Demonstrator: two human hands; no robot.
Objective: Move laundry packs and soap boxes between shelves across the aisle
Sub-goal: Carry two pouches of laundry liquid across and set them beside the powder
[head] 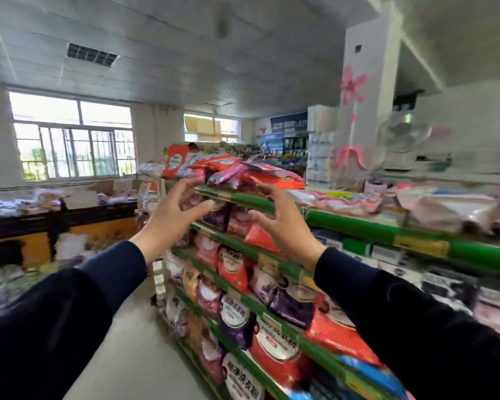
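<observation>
Barred windows [72, 140] along the far wall, bright with daylight. Ceiling vent [91, 54] set into white panels overhead. White pillar [367, 90] at right, hung with a pink paper flower [352, 85]. Blurred white fan [403, 134] just beside it. Blue banner [288, 122] on the back wall above a drinks cooler. Dark low table [52, 217] at left, piled with blurred goods. Pale floor [133, 350] running down the aisle.

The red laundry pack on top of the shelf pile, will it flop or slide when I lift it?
The red laundry pack is a soft bag, so it will probably sag. Its glossy film looks slippery. It lies on other packs, which may shift.
</observation>
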